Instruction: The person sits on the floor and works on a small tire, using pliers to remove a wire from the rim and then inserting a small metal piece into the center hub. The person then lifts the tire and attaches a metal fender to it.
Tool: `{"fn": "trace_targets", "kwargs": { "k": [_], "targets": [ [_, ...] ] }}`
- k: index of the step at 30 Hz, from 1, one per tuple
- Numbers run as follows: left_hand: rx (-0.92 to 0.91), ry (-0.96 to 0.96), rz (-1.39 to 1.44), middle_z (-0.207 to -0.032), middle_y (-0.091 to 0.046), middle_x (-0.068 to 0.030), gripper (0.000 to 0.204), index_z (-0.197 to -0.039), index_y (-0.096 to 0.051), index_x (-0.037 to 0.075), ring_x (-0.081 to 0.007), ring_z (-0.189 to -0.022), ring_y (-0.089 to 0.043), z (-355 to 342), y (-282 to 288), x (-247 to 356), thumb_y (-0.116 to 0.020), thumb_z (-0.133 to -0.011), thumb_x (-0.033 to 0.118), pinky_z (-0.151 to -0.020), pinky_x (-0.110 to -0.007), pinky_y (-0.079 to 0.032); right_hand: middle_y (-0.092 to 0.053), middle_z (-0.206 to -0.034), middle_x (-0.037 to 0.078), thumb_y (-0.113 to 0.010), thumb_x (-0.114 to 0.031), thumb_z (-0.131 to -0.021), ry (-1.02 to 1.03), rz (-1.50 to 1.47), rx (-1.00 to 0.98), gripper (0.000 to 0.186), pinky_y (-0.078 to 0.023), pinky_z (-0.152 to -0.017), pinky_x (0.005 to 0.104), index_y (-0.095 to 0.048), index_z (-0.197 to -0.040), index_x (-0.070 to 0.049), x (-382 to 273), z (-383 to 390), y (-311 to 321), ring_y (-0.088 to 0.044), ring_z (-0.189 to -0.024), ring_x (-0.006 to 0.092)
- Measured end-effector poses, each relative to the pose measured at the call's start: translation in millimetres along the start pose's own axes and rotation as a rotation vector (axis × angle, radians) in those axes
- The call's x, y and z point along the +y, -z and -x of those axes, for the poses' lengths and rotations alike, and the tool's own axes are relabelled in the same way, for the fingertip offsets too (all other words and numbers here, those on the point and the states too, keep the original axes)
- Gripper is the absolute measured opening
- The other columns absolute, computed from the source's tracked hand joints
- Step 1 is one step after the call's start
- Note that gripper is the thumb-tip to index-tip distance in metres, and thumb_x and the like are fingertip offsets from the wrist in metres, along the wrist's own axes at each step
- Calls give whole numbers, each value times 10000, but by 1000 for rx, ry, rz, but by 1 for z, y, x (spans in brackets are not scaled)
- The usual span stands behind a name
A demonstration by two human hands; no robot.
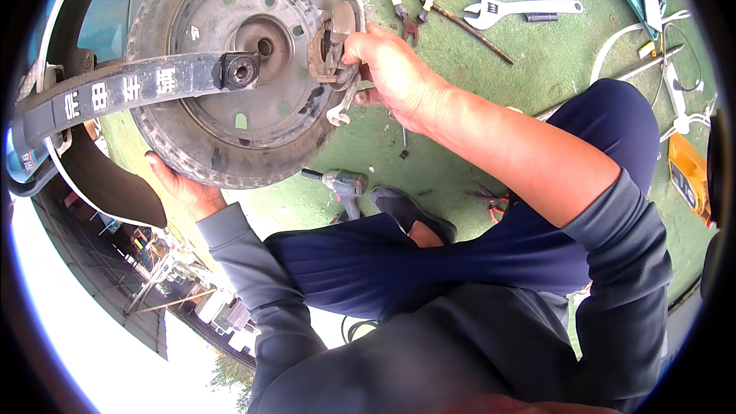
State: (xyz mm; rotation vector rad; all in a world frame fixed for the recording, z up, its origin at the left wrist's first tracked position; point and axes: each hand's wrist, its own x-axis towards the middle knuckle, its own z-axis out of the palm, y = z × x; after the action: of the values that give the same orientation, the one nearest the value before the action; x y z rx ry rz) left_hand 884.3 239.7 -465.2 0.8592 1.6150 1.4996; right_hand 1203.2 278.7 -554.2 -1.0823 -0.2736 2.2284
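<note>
A wheel with a worn black tyre [222, 172] and a grey steel rim [230, 107] takes up the upper left of the head view. My left hand [188, 190] is at the tyre's lower edge, gripping it from below, with some fingers hidden behind it. My right hand [395, 73] is closed on a round, rusty brake plate [337, 42] with brake shoes, beside the wheel's right edge. Just below that plate shows a silvery forked end [337, 113], like an open-end wrench; whether my fingers touch it is unclear. A black swing arm [130, 86] crosses in front of the rim.
On the green floor lie pliers [404, 19], a rusty rod [471, 33], an adjustable wrench [521, 8] and a cordless impact driver [345, 184]. At right are a yellow tool [690, 176] and white cable [609, 46]. A dark curved fender [107, 176] hangs left of the wheel.
</note>
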Motion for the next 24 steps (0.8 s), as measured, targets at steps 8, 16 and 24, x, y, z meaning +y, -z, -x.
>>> {"fn": "trace_targets", "kwargs": {
  "k": [8, 16, 24],
  "targets": [
    [-54, 13, 25, -1613, -353, -122, 865, -1582, -321, 76, -334, -1455, -369, -5, 12, -1, -549, -965, 638, -1216, -505, -281, -586, -1107, 28, -554, -352, -873, -81, -69, -78, 326, -406, -865, 369, -556, -1120, -140, -9, 18, 10, -515, -1011, 160],
    [38, -3, -11, -1627, -341, -121, 873, -1590, -309, 76, -327, -1479, -342, 0, 7, -1, -531, -971, 650, -1234, -500, -252, -574, -1034, 1, -550, -414, -897, -70, -65, -46, 320, -402, -814, 339, -589, -1077, -153, -11, 20, 18, -515, -921, 131],
    [-5, -7, -20, -1629, -339, -117, 904, -1595, -301, 82, -329, -1480, -339, 2, 4, -2, -541, -954, 673, -1233, -502, -252, -578, -1024, 5, -547, -412, -896, -74, -59, -27, 327, -400, -787, 329, -589, -1078, -144, -3, 16, 27, -524, -903, 131]
  ]
}}
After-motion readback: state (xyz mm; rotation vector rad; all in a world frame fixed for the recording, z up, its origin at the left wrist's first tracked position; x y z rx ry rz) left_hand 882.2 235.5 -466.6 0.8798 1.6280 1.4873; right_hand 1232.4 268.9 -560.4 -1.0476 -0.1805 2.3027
